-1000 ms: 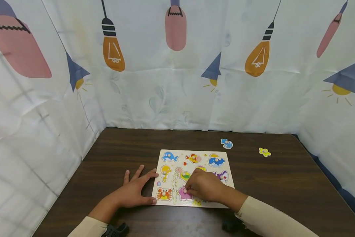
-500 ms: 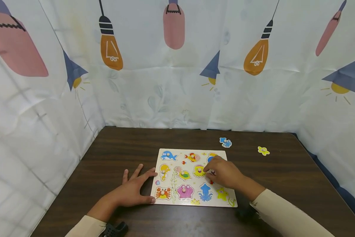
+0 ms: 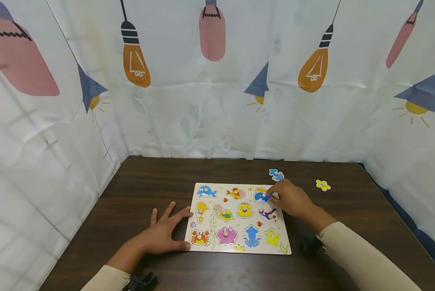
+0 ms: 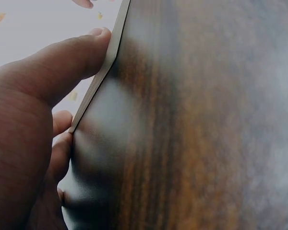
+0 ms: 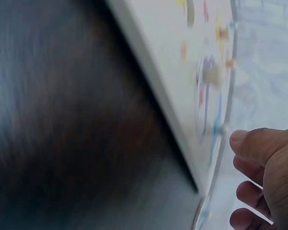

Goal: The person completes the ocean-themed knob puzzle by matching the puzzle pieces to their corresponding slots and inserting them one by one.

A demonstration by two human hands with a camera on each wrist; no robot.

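A pale puzzle board point(image 3: 240, 254) with sea-animal shapes lies flat on the dark table. My left hand point(image 3: 159, 238), fingers spread, rests at its left side; thumb and index finger touch the edge. In the left wrist view the thumb point(image 4: 81, 55) presses against the board's rim. Over the upper right corner hovers my right hand point(image 3: 291, 198), partly hiding a blue whale piece point(image 3: 261, 197); nothing shows between its loosely bent fingers. Just beyond it lies a loose blue squid piece point(image 3: 276, 175) with a small knob. A loose yellow starfish piece point(image 3: 323, 185) is farther right.
On the board, the squid shape point(image 3: 251, 236) and starfish shape point(image 3: 272, 237) show no knob, unlike the crab point(image 3: 200, 237) and pink shell point(image 3: 226, 235). A white patterned curtain point(image 3: 210, 121) hangs behind the table point(image 3: 159, 178).
My right hand has moved from the pink shell, up and right across the board, to its upper right corner, uncovering the lower shapes. The left hand stays at the edge.
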